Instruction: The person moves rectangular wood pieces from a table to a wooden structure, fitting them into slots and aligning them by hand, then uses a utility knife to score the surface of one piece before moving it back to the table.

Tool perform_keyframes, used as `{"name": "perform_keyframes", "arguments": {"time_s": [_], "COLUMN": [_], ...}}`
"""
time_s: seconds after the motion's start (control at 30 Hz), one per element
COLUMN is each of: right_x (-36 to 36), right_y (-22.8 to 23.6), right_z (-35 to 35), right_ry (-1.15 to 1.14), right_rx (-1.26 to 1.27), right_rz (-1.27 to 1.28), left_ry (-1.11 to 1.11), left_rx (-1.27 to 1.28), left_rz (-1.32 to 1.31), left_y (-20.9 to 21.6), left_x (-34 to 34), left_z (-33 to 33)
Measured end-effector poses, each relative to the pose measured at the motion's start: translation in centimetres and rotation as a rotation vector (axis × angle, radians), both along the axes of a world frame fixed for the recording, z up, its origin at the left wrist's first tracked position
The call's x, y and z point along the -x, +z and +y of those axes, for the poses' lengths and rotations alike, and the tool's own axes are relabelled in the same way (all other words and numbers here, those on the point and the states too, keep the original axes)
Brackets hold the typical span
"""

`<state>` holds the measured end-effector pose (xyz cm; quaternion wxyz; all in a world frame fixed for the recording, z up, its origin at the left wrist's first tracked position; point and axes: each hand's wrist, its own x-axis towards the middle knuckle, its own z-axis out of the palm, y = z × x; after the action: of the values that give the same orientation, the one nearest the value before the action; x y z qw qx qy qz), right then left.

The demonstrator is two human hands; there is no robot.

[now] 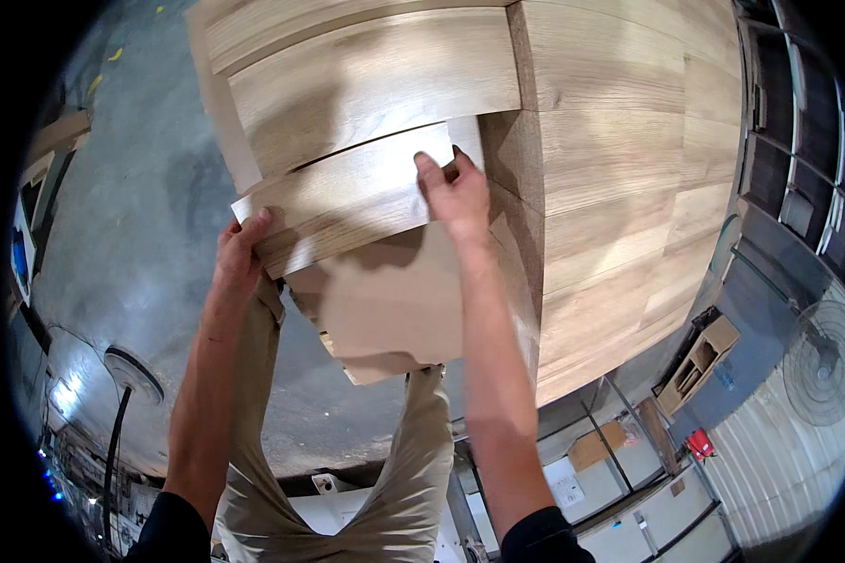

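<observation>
A short, light wood-grain plank lies tilted across my two hands, its left end lower than its right. My left hand grips the plank's left end, thumb on top and fingers underneath. At the right end, my right hand holds the plank by its edge, thumb on the face; some of its fingers are hidden. Just beyond lies a longer wood-grain plank, close to the held one's far edge. Brown cardboard spreads below the held plank, in front of my legs.
To the right rises a surface of wood-grain planks with a dark side edge. Grey concrete floor extends on the left, with a round-based stand. A wire-guarded fan and a cardboard tray are at the lower right.
</observation>
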<state>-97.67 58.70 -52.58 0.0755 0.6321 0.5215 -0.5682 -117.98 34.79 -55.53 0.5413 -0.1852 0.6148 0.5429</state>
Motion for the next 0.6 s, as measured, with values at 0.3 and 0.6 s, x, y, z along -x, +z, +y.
{"name": "perform_keyframes", "arguments": {"time_s": [0.3, 0.6], "right_x": [-3.0, -1.8], "right_y": [-5.0, -3.2], "right_z": [-9.6, -5.4], "right_ry": [-1.019, -1.080], "right_rx": [0.007, 0.073], "right_rz": [0.406, 0.513], "left_ry": [0.019, -0.003], "left_rx": [0.002, -0.093], "left_rz": [-0.002, 0.037], "left_y": [-0.1, 0.2], "left_x": [-1.1, -3.4], "left_z": [2.9, 5.9]}}
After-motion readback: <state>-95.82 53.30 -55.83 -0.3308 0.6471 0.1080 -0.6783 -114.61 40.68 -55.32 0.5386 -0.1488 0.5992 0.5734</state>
